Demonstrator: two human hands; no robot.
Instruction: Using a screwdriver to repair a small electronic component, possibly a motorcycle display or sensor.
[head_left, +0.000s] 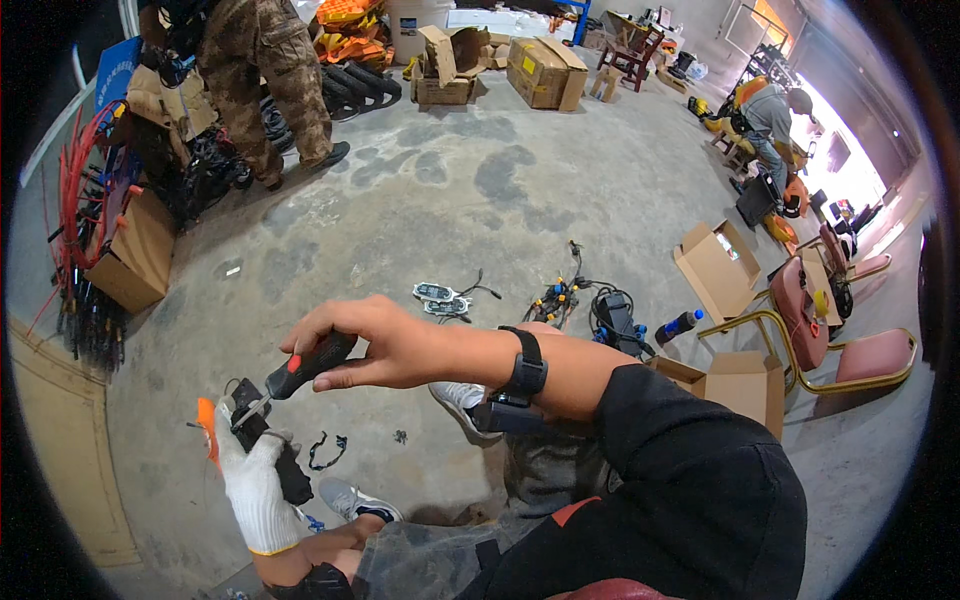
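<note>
My right hand point(345, 345), bare, grips a black screwdriver with a red patch point(305, 365), its metal shaft angled down-left onto a black device point(245, 400) at lower left. My left hand point(255, 485), in a white knit glove, is wrapped round that device, which has a dark lower section beside the glove. An orange item point(208, 428) shows just behind the glove; what it belongs to is unclear. A short dark cable point(325, 450) and small dark pieces point(400, 437) lie on the floor beside my hands.
Pale devices point(440, 297), wiring point(555, 300), a black unit point(618, 315) and a bottle point(682, 325) lie ahead. Open cartons point(710, 260) and pink chairs point(865, 365) stand right. A standing person point(250, 80) is by boxes and cables upper left; another point(770, 125) sits far right.
</note>
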